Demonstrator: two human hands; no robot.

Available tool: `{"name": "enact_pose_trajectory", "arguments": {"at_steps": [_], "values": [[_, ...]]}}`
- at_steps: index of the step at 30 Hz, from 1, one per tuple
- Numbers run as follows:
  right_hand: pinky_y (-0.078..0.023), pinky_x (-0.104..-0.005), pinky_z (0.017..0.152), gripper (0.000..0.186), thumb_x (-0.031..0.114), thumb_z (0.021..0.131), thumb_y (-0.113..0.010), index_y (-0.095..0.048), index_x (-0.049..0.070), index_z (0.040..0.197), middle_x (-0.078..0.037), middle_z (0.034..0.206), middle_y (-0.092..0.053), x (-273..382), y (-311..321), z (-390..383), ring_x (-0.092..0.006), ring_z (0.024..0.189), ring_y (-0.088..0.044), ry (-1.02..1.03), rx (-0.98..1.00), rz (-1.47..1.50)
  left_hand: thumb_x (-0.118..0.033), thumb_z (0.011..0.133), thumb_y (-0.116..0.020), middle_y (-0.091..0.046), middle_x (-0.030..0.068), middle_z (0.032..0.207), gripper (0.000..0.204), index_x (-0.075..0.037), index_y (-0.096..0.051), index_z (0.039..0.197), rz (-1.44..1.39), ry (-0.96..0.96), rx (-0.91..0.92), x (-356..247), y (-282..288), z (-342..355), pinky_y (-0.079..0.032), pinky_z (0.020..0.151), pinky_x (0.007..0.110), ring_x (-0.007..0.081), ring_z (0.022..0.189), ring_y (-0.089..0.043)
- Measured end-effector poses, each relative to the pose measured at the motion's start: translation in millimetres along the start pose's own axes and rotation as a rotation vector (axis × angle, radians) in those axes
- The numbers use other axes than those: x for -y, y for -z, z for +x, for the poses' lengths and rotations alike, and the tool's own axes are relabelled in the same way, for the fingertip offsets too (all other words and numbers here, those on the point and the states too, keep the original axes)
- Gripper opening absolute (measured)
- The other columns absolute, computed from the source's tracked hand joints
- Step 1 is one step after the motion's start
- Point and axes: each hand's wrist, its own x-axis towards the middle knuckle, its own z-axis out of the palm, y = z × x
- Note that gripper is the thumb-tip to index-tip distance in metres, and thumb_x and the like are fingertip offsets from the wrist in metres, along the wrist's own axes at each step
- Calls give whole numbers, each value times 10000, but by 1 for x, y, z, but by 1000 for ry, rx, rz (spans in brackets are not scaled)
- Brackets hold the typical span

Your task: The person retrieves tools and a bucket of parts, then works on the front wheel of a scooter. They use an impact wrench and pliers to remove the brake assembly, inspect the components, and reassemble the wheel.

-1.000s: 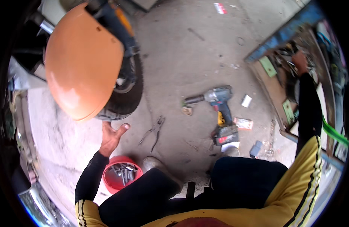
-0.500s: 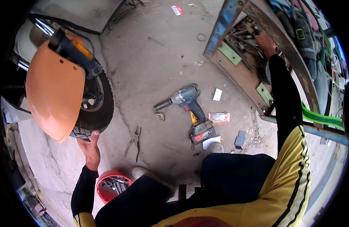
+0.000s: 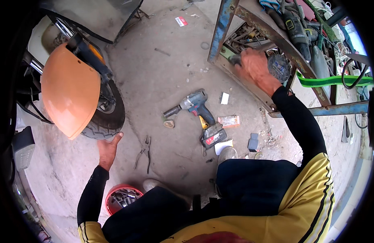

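My left hand (image 3: 108,150) is at the bottom of the black tyre (image 3: 104,125) of a wheel with an orange mudguard (image 3: 71,93); its thumb lies along the tread and the fingers are partly hidden. My right hand (image 3: 256,69) is raised at the metal-framed rack (image 3: 221,30), its fingers closed around a dark grey piece (image 3: 235,60) smeared by motion. Beneath that hand, a wooden-sided bin holds loose bolts and tools (image 3: 251,37). A round, clear-lidded container (image 3: 279,68) stands right beside it.
A cordless impact wrench (image 3: 199,107) lies mid-floor, with pliers (image 3: 144,154) nearer me. By my left foot stands a red bucket (image 3: 110,202) of metal sockets. Small packets, including an orange-and-white one (image 3: 228,121), lie near the wrench. A power tool (image 3: 296,30) lies on the rack.
My right hand has come out of the bin toward me and leftward, bringing the dark piece. My left hand stays at the tyre. The whole view has shifted slightly.
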Motion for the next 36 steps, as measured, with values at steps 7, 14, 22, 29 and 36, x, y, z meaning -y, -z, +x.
{"name": "enact_pose_trajectory", "arguments": {"at_steps": [7, 14, 22, 29, 36], "values": [[-242, -456, 1256, 723, 491, 976, -573, -432, 77, 1551, -211, 1643, -321, -56, -37, -1, -383, 1530, -273, 58, 303, 382, -414, 809, -873, -378, 175, 1557, 1091, 13, -222, 1573, -107, -284, -139, -37, 14, -4, -250, 1214, 407, 283, 1460, -348], [-353, -489, 1183, 792, -35, 718, -701, -496, 97, 1472, -139, 1536, -443, -66, -48, 13, -360, 1475, -352, 267, 204, 165, -427, 854, -838, -476, 218, 1486, 969, 30, -306, 1522, -43, -238, -158, -58, 32, -5, -341, 1167, 474, 327, 1381, -470], [-401, -490, 1067, 326, 102, 807, -699, -567, 90, 1105, -94, 1146, -581, -33, -33, 20, -296, 1196, -565, 319, -21, -355, -435, 911, -779, -547, 206, 1413, 876, 39, -339, 1502, 22, -256, -131, -57, 39, -6, -365, 1144, 475, 319, 1330, -509], [-562, -408, 709, 255, 118, 891, -639, -544, 70, 1122, -142, 999, -680, -24, -9, -9, -306, 877, -728, 236, 89, -437, -359, 953, -742, -508, 195, 1452, 817, 25, -299, 1522, -58, -283, -146, -53, 35, -10, -343, 1160, 454, 291, 1304, -518], [-539, -474, 745, 374, 125, 866, -722, -496, 42, 1152, -162, 1078, -638, -6, 14, -49, -366, 913, -693, 233, -272, -228, -364, 955, -720, -398, 216, 1561, 897, 22, -216, 1588, -97, -246, -40, -53, 27, 1, -290, 1206, 439, 312, 1453, -377]]}}
